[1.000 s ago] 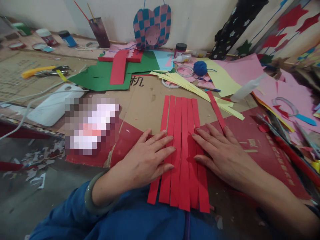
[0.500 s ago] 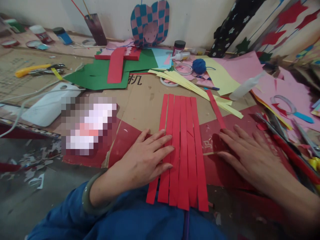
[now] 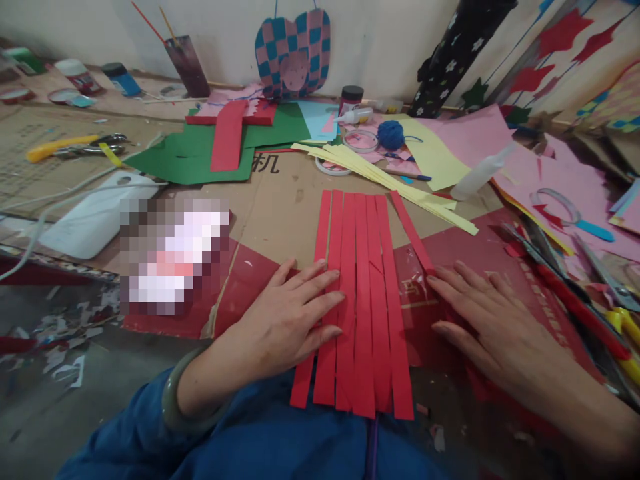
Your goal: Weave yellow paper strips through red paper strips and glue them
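Note:
A sheet of red paper cut into long parallel strips (image 3: 363, 340) lies on a red board (image 3: 475, 267), running toward my lap. My left hand (image 3: 285, 327) rests flat across the strips' left side, fingers apart, with a pale green bangle (image 3: 173, 400) on the wrist. My right hand (image 3: 490, 327) lies on the red board beside the sheet, holding nothing. Its fingertips are close to the lower end of a single loose red strip (image 3: 413, 230), which slants beside the sheet's right edge.
Pale yellow paper strips (image 3: 385, 183) lie on brown cardboard (image 3: 280, 200) beyond the red sheet. Scissors (image 3: 545, 260), a glue bottle (image 3: 480, 173) and pink paper (image 3: 550, 173) are at the right. A pixelated patch (image 3: 175, 257) covers part of the left. The floor (image 3: 50, 400) has paper scraps.
My right hand has slid rightward off the strips onto the red board. The loose red strip now lies closer to the sheet's right edge. The left hand stays on the strips.

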{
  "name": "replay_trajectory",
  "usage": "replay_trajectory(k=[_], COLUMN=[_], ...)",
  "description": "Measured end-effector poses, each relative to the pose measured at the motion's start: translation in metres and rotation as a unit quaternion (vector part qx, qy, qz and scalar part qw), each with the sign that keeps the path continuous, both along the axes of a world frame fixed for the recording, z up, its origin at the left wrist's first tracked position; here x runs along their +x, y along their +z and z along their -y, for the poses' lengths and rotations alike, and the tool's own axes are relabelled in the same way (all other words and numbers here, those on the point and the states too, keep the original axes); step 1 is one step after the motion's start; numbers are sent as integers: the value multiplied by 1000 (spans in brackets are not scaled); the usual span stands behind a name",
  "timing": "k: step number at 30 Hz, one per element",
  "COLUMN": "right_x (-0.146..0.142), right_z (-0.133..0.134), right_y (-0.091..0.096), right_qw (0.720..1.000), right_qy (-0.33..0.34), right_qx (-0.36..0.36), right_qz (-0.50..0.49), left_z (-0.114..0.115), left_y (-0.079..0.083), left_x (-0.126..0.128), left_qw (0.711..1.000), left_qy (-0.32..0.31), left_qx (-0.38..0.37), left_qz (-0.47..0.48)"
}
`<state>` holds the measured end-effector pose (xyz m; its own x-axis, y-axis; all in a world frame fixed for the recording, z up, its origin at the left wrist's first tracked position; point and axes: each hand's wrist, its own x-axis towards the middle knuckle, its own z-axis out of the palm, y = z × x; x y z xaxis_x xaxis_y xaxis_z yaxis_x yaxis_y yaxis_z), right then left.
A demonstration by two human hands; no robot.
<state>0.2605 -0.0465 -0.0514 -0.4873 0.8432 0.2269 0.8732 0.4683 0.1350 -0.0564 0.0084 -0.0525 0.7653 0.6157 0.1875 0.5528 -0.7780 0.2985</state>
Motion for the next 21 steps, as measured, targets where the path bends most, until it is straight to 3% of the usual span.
replay_trajectory(k=[7, 11, 17, 21], right_x=[1, 2, 6, 0], right_z=[17, 28, 24, 20], right_y=[3, 8, 7, -2], right_qw=[1000, 1000, 999, 999], right_qy=[-15, 12, 0, 35], right_qx=[-2, -11, -31, -23], right_qz=[17, 4, -25, -22], left_z=[0, 1, 0, 0], left_y=[1, 0, 1, 4], left_x=[0, -1, -1, 0], left_qw=[1000, 1000, 1000, 1000], left_qy=[-2, -1, -4, -8], left_qx=[0, 4, 10, 9], left_qz=[3, 5, 4, 0])
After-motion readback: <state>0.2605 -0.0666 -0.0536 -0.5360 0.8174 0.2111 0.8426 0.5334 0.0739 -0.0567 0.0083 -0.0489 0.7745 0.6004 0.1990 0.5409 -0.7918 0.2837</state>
